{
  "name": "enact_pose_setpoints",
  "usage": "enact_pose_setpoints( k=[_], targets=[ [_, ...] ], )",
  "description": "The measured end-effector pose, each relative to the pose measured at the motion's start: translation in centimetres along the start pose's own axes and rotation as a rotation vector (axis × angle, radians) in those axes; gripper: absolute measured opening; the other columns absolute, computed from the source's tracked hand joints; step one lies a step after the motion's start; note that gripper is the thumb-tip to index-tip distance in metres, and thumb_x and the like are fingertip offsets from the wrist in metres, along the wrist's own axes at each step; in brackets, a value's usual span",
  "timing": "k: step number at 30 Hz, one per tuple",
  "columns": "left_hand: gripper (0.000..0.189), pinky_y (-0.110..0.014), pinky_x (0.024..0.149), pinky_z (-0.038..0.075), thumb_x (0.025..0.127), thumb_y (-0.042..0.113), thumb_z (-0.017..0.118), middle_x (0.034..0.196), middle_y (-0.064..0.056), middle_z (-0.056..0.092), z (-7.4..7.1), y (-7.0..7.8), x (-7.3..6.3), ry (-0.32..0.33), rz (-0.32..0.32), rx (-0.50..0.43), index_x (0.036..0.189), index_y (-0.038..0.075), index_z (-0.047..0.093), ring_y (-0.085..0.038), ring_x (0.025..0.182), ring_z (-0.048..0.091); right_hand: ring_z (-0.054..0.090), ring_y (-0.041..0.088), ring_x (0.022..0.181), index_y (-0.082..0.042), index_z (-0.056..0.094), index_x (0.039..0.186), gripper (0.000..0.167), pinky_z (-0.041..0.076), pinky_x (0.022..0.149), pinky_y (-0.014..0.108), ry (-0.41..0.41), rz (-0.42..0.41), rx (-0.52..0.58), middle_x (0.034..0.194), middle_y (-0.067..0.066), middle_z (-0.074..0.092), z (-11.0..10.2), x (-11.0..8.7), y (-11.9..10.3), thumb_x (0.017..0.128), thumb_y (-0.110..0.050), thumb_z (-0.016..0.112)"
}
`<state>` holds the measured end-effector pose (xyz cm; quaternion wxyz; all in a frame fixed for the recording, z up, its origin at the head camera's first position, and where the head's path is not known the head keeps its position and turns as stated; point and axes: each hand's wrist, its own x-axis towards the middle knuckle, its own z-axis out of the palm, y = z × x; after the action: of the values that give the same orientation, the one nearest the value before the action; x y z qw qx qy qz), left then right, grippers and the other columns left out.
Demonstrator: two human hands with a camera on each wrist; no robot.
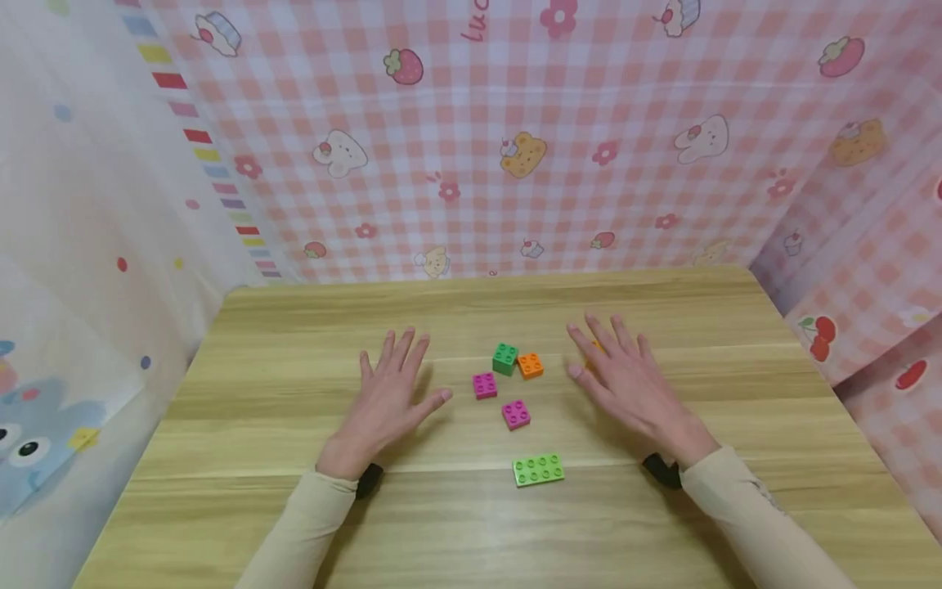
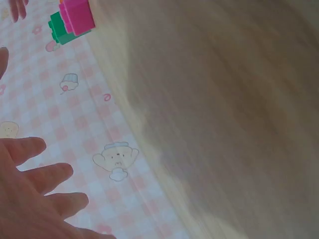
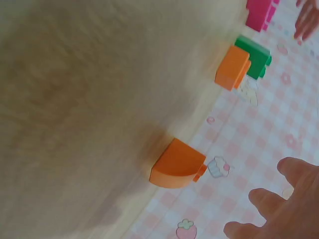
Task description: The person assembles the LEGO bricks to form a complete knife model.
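Note:
My left hand (image 1: pixel 388 397), fingers spread, is held over the table left of a small group of toy building bricks and holds nothing. Across from it, my right hand (image 1: pixel 629 383) is also spread and holds nothing. An orange brick with a curved side (image 3: pixel 175 165) is nearest to the right hand, which mostly hides it in the head view. Between the hands are a green square brick (image 1: pixel 504 359), an orange square brick (image 1: pixel 531 366) close beside it, and two magenta square bricks, one upper left (image 1: pixel 484 385) and one lower (image 1: pixel 516 415).
A lime-green brick with two rows of studs (image 1: pixel 538 470) lies closer to me on the wooden table (image 1: pixel 456 532). Pink checked cloth (image 1: pixel 471 204) hangs behind the table's far edge. White printed cloth (image 1: pixel 96 204) hangs at the left, and more pink cloth at the right.

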<state>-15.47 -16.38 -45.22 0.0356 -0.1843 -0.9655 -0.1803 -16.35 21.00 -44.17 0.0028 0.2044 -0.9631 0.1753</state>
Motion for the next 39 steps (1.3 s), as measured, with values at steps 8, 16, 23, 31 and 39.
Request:
enact_pose_setpoints(
  k=[8, 16, 23, 31, 39],
  targets=[
    [0.078, -0.074, 0.118, 0.018, 0.1, 0.049, 0.064, 0.166, -0.018, 0.032, 0.2, 0.5, 0.8, 0.067, 0.094, -0.058, 0.158, 0.004, 0.038, -0.041, 0.154, 0.023, 0.01, 0.05, 0.154, -0.016, 0.023, 0.166, 0.069, 0.014, 0.12, 0.072, -0.039, -0.078, -0.028, 0.171, 0.015, 0.015, 0.3, -1.3, -0.7, 0.11, -0.053, 0.039],
    [0.069, -0.068, 0.121, 0.023, 0.101, 0.041, 0.064, 0.16, -0.017, 0.041, 0.5, 1.1, 1.7, 0.057, 0.126, -0.099, 0.154, 0.003, 0.043, -0.037, 0.151, 0.033, 0.014, 0.045, 0.155, -0.015, 0.033, 0.163, 0.067, 0.021, 0.121, 0.068, -0.049, -0.161, -0.007, 0.171, 0.014, 0.018, 0.1, -2.1, -1.5, 0.108, -0.052, 0.045],
    [0.065, -0.056, 0.122, 0.03, 0.102, 0.035, 0.066, 0.158, -0.016, 0.044, 0.8, 1.5, 2.5, 0.03, 0.142, -0.151, 0.153, 0.003, 0.045, -0.034, 0.146, 0.041, 0.017, 0.041, 0.156, -0.015, 0.035, 0.162, 0.066, 0.022, 0.123, 0.062, -0.098, -0.197, 0.084, 0.171, 0.008, 0.019, 0.0, -3.1, -2.3, 0.107, -0.05, 0.05],
    [0.065, -0.05, 0.122, 0.033, 0.1, 0.03, 0.069, 0.158, -0.015, 0.045, 1.3, 2.3, 3.6, -0.035, 0.135, -0.219, 0.155, 0.006, 0.044, -0.033, 0.146, 0.042, 0.018, 0.033, 0.157, -0.015, 0.04, 0.16, 0.069, 0.023, 0.123, 0.06, -0.168, -0.203, 0.191, 0.171, 0.001, 0.02, 0.1, -3.9, -3.4, 0.104, -0.051, 0.058],
    [0.065, -0.049, 0.121, 0.033, 0.101, 0.033, 0.068, 0.158, -0.013, 0.046, 2.2, 2.9, 5.1, -0.088, 0.134, -0.238, 0.155, 0.007, 0.044, -0.03, 0.145, 0.043, 0.028, 0.031, 0.154, -0.014, 0.042, 0.159, 0.075, 0.029, 0.121, 0.058, -0.222, -0.233, 0.207, 0.168, 0.007, 0.03, 0.8, -4.2, -4.0, 0.099, -0.052, 0.065]
  ],
)
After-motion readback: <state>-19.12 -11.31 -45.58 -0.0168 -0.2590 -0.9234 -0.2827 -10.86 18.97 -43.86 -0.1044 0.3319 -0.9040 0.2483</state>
